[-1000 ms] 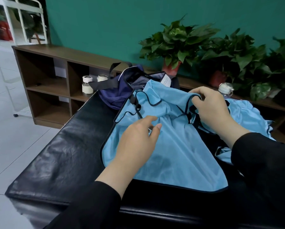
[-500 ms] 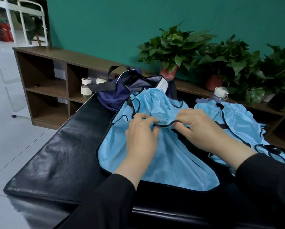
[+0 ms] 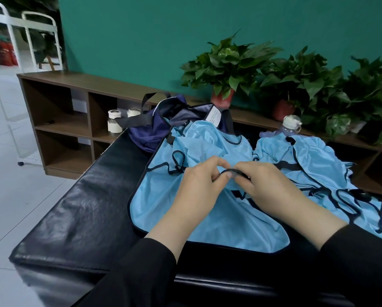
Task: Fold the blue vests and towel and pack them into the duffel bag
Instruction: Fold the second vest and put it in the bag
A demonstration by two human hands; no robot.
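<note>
A light blue vest (image 3: pixel 203 220) with black trim lies spread on the black padded bench (image 3: pixel 79 213). My left hand (image 3: pixel 198 185) and my right hand (image 3: pixel 265 185) meet over its middle, and both pinch the same black edge strap of the vest. More blue vest fabric (image 3: pixel 314 165) lies crumpled to the right, with black loops trailing toward the bench's right end. The navy duffel bag (image 3: pixel 150 131) stands open at the far end of the bench, its white label showing. I see no towel.
A water bottle (image 3: pixel 289 127) with a white cap stands behind the right-hand vests. A low wooden shelf (image 3: pixel 74 96) runs along the green wall, holding two white jars (image 3: pixel 114 124) and several potted plants (image 3: pixel 227 67). White tiled floor lies to the left.
My right hand drew the vest's far right edge in toward the middle, and both hands closed together on the black strap. The view shifted right, showing more of the other vests.
</note>
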